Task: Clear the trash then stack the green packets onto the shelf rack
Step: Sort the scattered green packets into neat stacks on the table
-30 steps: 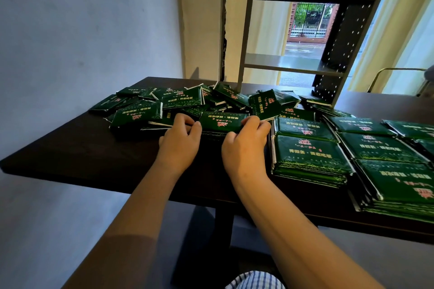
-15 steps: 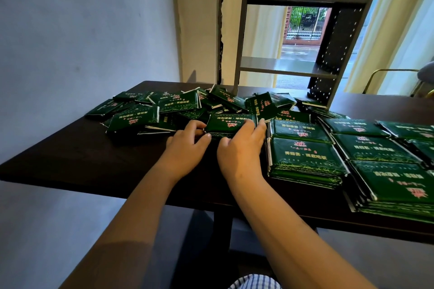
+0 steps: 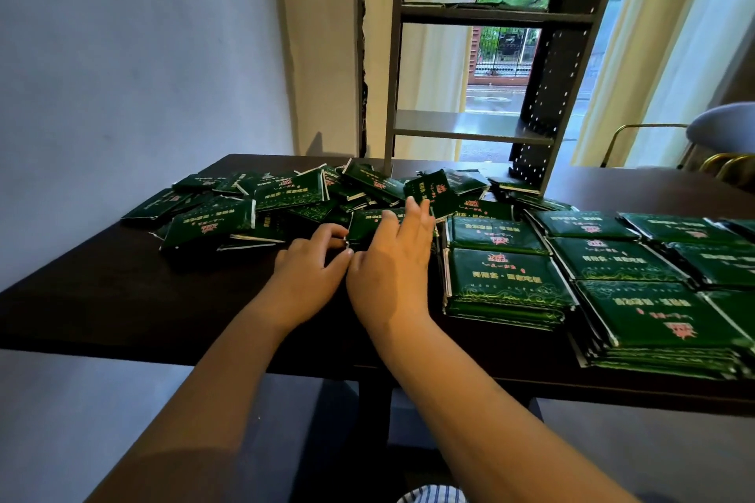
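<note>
Both bare forearms reach forward over the near edge of the dark bench [image 3: 122, 298]. We record the left hand [image 3: 306, 278] knuckles up, just left of a single green packet [image 3: 367, 223]. Its fingers [image 3: 333, 231] are curled, with index and thumb closed on the packet's left edge, where a white seam shows. The right hand [image 3: 392, 274] lies over the same packet from the right. Its fingers are straight and slightly spread, flat on the top face, with the tips reaching the far edge; they wrap nothing. The two thumbs nearly meet at the packet's near left corner. The packet sits at the near rim of a loose heap of packets [image 3: 253, 208]. We cannot tell whether it rests on the bench itself or on other packets. The heap spreads left and back, its pieces overlapping at all angles and some tilted on edge. Just right of the right hand we note squared stacks [image 3: 506, 286] of the same packets, printed faces up, in rows running to the right border. The shelf rack [image 3: 474, 127] stands at the back of the bench behind the heap, with one grey shelf low and a second higher up. Behind it are a window [image 3: 510, 53] and pale curtains [image 3: 662, 53]. A grey wall [image 3: 143, 73] is at left and a brass-framed chair [image 3: 719, 122] at far right.
</note>
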{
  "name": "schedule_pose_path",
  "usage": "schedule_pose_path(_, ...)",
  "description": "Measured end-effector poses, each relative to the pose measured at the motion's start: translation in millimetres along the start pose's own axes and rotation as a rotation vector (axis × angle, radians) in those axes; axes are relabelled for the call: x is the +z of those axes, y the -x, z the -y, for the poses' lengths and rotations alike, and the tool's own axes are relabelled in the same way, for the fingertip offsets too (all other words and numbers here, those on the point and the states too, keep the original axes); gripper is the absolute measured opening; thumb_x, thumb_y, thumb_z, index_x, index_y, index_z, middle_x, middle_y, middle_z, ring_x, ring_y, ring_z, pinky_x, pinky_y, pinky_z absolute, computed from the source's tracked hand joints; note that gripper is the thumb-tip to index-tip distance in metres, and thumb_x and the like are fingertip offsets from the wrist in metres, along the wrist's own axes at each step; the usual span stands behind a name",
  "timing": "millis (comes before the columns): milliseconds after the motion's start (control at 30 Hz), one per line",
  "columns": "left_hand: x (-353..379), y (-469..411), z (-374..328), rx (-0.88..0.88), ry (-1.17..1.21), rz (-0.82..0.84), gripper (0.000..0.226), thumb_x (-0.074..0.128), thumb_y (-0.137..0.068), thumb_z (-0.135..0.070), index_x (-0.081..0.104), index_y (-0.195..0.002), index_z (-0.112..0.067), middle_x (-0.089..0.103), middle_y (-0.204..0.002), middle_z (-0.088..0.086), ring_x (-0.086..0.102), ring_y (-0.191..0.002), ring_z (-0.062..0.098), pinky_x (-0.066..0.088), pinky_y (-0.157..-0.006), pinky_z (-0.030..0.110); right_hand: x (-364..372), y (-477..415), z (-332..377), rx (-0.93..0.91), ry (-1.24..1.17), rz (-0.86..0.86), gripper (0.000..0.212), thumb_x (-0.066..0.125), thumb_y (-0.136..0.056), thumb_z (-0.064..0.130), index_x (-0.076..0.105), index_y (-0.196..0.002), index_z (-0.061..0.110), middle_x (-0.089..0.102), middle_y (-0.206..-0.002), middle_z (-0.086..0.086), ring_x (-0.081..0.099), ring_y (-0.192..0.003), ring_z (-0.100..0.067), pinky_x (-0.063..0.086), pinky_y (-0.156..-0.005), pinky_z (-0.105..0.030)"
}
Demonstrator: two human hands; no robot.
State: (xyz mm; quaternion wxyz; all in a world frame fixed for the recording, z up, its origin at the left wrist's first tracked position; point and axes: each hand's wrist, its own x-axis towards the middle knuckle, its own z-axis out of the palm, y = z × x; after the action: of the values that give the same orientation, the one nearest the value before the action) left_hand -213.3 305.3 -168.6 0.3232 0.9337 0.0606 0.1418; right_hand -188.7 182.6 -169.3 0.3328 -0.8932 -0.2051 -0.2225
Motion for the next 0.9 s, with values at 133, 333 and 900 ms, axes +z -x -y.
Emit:
schedule_pose_path(133,-0.8,-1.6,-1.5,0.038,0.014,-0.121,0.035,0.047,-0.102,-0.036,0.048,-0.135,-0.027,0.061,-0.127,-0.007,0.054,-0.120,0.017,0.040,-0.106,0.051,-26.0,-13.9,2.6,0.031,-0.189,0.034,0.051,0.053,-0.090,0.009,0.042,-0.139,-0.001,0.035,-0.146,-0.018,0.032,-0.139,-0.035,0.030,-0.117,-0.046)
schedule_pose_path(333,-13.9,-28.6,-59.4,0.166,0.154,-0.212,0.028,0.048,-0.102,-0.026,0.049,-0.129,-0.021,0.056,-0.105,-0.007,0.055,-0.091,0.003,0.048,-0.076,0.024,-98.7,-94.0,-30.8,0.245,-0.192,0.114,0.026,0.051,-0.094,0.010,0.056,-0.118,0.003,0.056,-0.104,-0.008,0.055,-0.082,-0.018,0.045,-0.062,-0.027)
schedule_pose_path(900,52.3,-208.8,-120.0,0.343,-0.726,0.487,0.113,0.054,-0.076,0.015,0.006,-0.150,-0.054,0.006,-0.166,-0.008,0.014,-0.148,0.038,0.031,-0.113,0.064,-122.3,-187.0,-198.0,0.192,0.384,0.560,0.067,0.064,-0.093,0.012,0.035,-0.153,0.016,0.038,-0.154,-0.010,0.043,-0.137,-0.031,0.040,-0.107,-0.035)
